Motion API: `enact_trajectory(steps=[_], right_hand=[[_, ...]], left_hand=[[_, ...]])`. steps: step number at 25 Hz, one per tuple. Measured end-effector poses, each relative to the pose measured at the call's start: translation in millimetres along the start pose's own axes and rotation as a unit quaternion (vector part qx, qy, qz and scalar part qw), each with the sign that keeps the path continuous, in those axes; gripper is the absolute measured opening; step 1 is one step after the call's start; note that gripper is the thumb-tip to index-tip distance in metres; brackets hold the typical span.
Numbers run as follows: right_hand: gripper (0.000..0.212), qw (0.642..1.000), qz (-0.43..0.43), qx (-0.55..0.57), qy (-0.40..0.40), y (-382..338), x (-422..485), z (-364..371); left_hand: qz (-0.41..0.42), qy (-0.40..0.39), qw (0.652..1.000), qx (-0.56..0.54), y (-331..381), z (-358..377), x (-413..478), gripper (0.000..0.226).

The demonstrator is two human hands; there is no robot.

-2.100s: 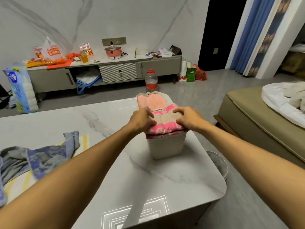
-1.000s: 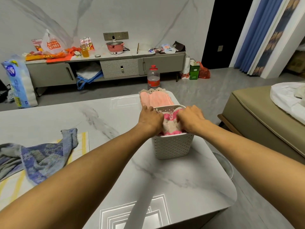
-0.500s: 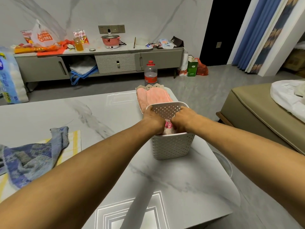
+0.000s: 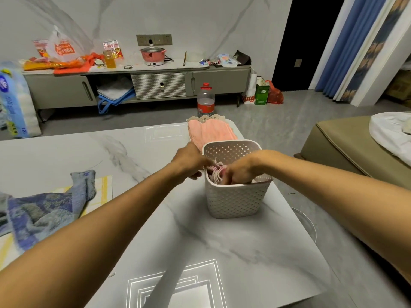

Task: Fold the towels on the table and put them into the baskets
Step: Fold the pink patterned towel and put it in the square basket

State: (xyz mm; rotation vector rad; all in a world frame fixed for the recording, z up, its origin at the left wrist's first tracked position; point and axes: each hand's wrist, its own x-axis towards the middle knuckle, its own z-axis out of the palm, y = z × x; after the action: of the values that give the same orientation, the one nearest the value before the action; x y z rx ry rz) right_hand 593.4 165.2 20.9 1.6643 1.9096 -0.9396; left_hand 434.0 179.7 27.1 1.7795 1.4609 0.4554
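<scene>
A white perforated basket (image 4: 235,198) stands on the marble table (image 4: 200,236), right of centre. A folded pink towel (image 4: 216,172) sits low inside it. My right hand (image 4: 241,171) reaches into the basket and presses down on the towel, with its fingertips hidden below the rim. My left hand (image 4: 191,162) is blurred at the basket's left rim, and its fingers touch the towel's edge. Behind it, a second basket (image 4: 205,119) holds a folded peach towel (image 4: 211,133). A crumpled blue-grey towel (image 4: 44,210) lies at the table's left on a yellow-striped towel (image 4: 104,185).
The table's rounded right edge drops to the floor, where a round bin (image 4: 308,225) stands close by. An olive sofa (image 4: 347,147) is to the right. A water bottle (image 4: 205,101) and a low cabinet (image 4: 155,85) stand beyond the table.
The pink towel went from lying on top of the basket to deep inside it. My left hand has just come out to the left rim, while my right hand stays inside.
</scene>
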Motion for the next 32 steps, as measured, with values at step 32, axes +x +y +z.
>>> enact_trajectory(steps=[32], right_hand=[[0.031, 0.916, -0.072, 0.033, 0.394, -74, -70, 26]], left_hand=[[0.038, -0.042, 0.998, -0.024, -56, -68, -91, 0.025]])
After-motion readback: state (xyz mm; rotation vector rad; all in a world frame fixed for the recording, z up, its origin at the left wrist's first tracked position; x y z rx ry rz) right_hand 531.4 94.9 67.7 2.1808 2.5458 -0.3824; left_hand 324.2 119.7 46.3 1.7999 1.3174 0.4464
